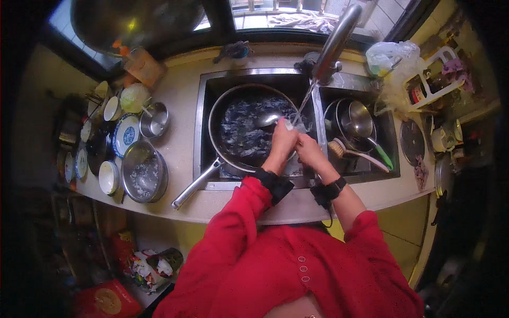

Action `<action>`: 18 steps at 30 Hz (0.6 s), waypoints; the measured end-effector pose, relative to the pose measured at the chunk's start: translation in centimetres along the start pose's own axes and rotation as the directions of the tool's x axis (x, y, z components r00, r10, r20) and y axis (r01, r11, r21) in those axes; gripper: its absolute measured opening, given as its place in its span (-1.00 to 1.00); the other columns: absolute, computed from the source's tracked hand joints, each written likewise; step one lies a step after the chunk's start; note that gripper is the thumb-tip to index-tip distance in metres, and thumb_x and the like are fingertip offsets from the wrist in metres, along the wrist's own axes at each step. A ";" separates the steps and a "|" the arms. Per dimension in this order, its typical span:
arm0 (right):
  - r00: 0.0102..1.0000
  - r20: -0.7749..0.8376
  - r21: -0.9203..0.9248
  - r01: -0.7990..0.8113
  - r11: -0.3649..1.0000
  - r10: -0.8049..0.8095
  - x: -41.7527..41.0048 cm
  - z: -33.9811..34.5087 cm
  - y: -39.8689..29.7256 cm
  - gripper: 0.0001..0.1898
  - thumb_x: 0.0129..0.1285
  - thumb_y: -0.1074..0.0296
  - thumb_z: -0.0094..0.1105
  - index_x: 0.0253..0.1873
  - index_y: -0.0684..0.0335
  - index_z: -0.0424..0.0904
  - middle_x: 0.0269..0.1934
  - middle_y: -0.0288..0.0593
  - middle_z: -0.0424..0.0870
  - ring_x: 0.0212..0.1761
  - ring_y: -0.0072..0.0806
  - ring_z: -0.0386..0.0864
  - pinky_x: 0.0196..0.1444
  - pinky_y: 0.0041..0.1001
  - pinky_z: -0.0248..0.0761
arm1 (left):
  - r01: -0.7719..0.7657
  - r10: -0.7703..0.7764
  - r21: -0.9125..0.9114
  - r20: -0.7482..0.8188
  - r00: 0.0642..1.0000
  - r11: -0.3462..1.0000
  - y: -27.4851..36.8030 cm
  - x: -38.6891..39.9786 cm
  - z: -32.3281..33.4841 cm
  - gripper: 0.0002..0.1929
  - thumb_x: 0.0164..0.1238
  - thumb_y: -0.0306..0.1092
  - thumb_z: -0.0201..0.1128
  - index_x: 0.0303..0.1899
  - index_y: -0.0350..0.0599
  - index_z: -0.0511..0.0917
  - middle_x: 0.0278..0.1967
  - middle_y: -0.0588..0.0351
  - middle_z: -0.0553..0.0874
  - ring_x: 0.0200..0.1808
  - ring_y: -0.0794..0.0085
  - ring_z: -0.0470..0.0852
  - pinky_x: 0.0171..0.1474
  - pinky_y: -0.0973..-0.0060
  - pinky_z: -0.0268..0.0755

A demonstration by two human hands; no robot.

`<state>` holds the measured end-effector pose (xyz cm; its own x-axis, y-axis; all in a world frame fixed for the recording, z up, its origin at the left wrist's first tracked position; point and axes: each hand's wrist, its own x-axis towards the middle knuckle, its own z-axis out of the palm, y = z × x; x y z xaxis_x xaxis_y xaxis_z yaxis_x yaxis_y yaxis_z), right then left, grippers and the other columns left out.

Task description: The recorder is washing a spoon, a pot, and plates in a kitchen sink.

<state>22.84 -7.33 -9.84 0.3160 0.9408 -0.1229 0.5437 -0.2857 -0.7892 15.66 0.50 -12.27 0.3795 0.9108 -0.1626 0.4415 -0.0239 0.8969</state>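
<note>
Water runs from the metal faucet [336,43] down to my two hands, which meet over the right rim of a large wok [212,119] in the left sink basin. My left hand [283,139] is closed around something small and pale, perhaps a spoon's handle; a shiny metal bowl of a spoon or ladle [270,119] shows just left of it. Against it lies my right hand [310,149], its fingers curled; what they hold is hidden. Dark water with ripples fills the wok, and its metal handle [197,185] reaches over the counter's front edge.
In the right basin lie metal pans [356,119], a green-handled utensil [381,155] and a scrub brush [337,147]. Left on the counter stand a steel bowl [145,173], a small pot [155,121], a patterned plate [126,135] and a cabbage [135,97]. A white rack [437,85] stands right.
</note>
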 end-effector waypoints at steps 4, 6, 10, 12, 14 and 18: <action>0.917 0.251 0.622 -0.398 0.674 0.310 -1.3 -0.3 -1.0 -0.79 0.24 0.26 0.03 -0.22 0.31 0.47 -0.52 -0.18 0.54 -0.75 -0.59 0.42 -0.72 -0.64 0.27 | -0.148 0.150 -0.023 0.192 0.970 0.989 -0.3 0.6 -1.5 -0.33 -0.05 -0.20 0.26 0.14 -0.30 0.29 0.02 -0.26 0.44 0.07 0.08 0.43 0.09 0.36 0.29; 0.917 0.329 0.688 -0.396 0.608 0.226 -1.1 -1.0 -1.1 -0.79 0.24 0.24 0.06 -0.24 0.28 0.46 -0.60 -0.20 0.52 -0.77 -0.58 0.40 -0.76 -0.63 0.25 | 0.008 0.075 -0.261 0.304 0.950 0.965 -0.4 1.4 -2.6 -0.36 -0.05 -0.19 0.34 0.09 -0.27 0.34 -0.10 -0.09 0.53 -0.11 0.31 0.53 -0.08 0.48 0.40; 0.912 0.346 0.709 -0.407 0.576 0.220 -1.5 -0.8 -0.5 -0.77 0.22 0.21 0.10 -0.30 0.28 0.45 -0.61 -0.23 0.51 -0.75 -0.61 0.40 -0.75 -0.65 0.26 | 0.278 -0.103 -0.502 0.348 0.932 0.819 0.9 0.3 -4.3 -0.47 -0.03 -0.29 0.36 -0.01 -0.30 0.40 -0.23 -0.02 0.58 -0.23 0.37 0.58 -0.17 0.47 0.42; 0.899 0.338 0.659 -0.437 0.612 0.279 -1.6 -0.5 -0.8 -0.76 0.22 0.19 0.10 -0.29 0.28 0.44 -0.59 -0.23 0.52 -0.73 -0.61 0.42 -0.73 -0.64 0.30 | 0.323 -0.162 -0.568 0.316 0.935 0.757 0.9 -0.2 -4.3 -0.54 -0.01 -0.33 0.34 -0.06 -0.31 0.42 -0.28 -0.01 0.59 -0.28 0.38 0.58 -0.21 0.47 0.42; 0.879 0.356 0.621 -0.475 0.624 0.315 -1.4 -0.9 -0.8 -0.74 0.22 0.17 0.09 -0.29 0.28 0.43 -0.57 -0.23 0.53 -0.71 -0.60 0.44 -0.71 -0.64 0.34 | 0.343 -0.217 -0.604 0.274 0.937 0.719 0.9 -0.7 -4.3 -0.61 0.01 -0.36 0.32 -0.12 -0.31 0.44 -0.31 0.01 0.59 -0.32 0.39 0.58 -0.25 0.48 0.42; 0.855 0.434 0.593 -0.509 0.624 0.285 -1.1 -1.0 -1.6 -0.72 0.25 0.13 0.04 -0.28 0.28 0.39 -0.57 -0.26 0.51 -0.69 -0.59 0.47 -0.70 -0.61 0.37 | 0.281 -0.198 -0.715 0.200 0.960 0.640 -1.5 0.1 -3.2 -0.72 0.06 -0.39 0.27 -0.19 -0.31 0.49 -0.37 0.06 0.59 -0.35 0.40 0.58 -0.30 0.48 0.42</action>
<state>22.41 -8.11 -7.84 0.0881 0.8017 -0.5911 -0.2825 -0.5490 -0.7867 12.41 1.96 -12.30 0.4398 0.7960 -0.4158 -0.1918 0.5356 0.8224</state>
